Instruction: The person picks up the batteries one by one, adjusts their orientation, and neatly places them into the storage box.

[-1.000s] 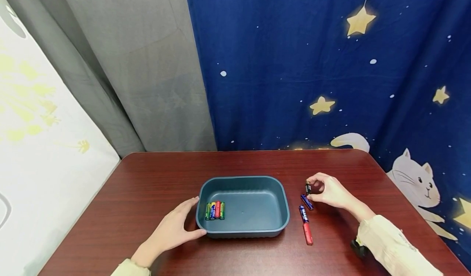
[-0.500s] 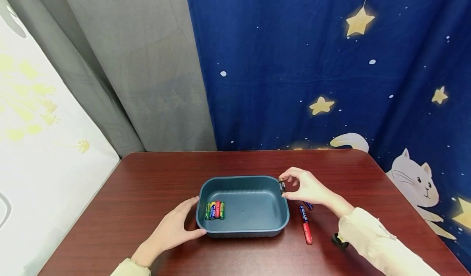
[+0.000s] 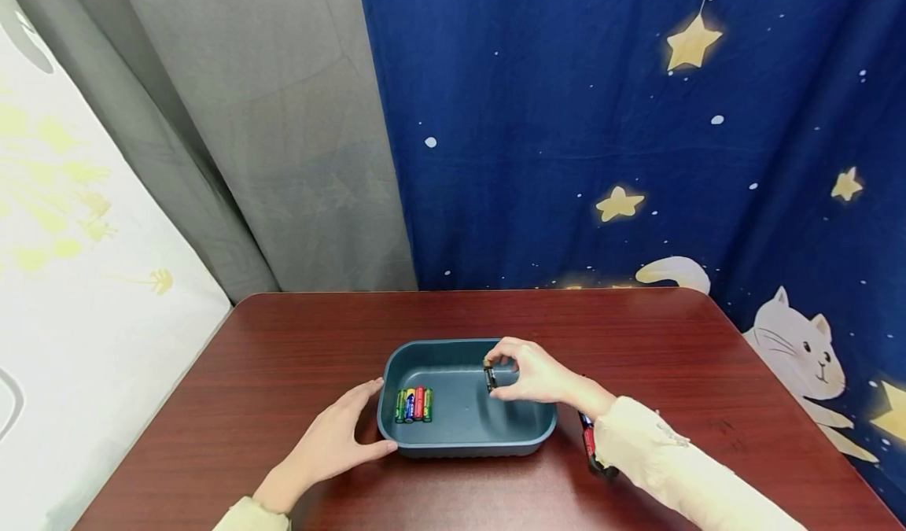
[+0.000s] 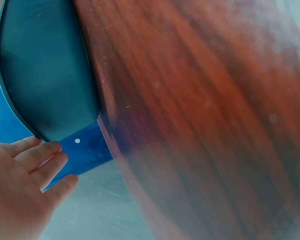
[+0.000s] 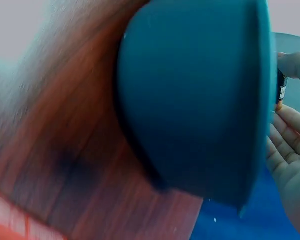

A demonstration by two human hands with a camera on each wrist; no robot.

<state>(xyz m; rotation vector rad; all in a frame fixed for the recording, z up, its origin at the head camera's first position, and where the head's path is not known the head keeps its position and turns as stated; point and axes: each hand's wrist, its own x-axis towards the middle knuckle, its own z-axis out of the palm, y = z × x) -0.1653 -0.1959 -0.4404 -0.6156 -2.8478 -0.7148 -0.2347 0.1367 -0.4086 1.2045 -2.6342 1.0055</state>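
Observation:
My right hand [image 3: 532, 375] is over the right half of a blue-grey plastic bin [image 3: 467, 447], pinching a black battery [image 3: 490, 379] with a copper-coloured end between thumb and fingertips. In the right wrist view the same battery [image 5: 281, 89] spans the gap from thumb to fingertips, behind the bin's wall. At the bin's left end rests my left hand [image 3: 331, 440], its thumb on the near corner and its fingers along the side. The left wrist view shows those fingers fairly straight against the rim. Several batteries [image 3: 418, 403], green, blue-yellow and red, lie side by side inside the bin's left part.
To the right of the bin, a red battery [image 3: 589, 440] and part of a blue one lie on the dark red wooden table [image 3: 311, 334], partly covered by my right sleeve [image 3: 658, 444]. Behind the table hang grey and blue star-patterned curtains [image 3: 531, 122].
My right hand has carried the black battery leftward from the table over the rim and into the bin's space. The forearm now covers some loose batteries. The left hand has stayed put.

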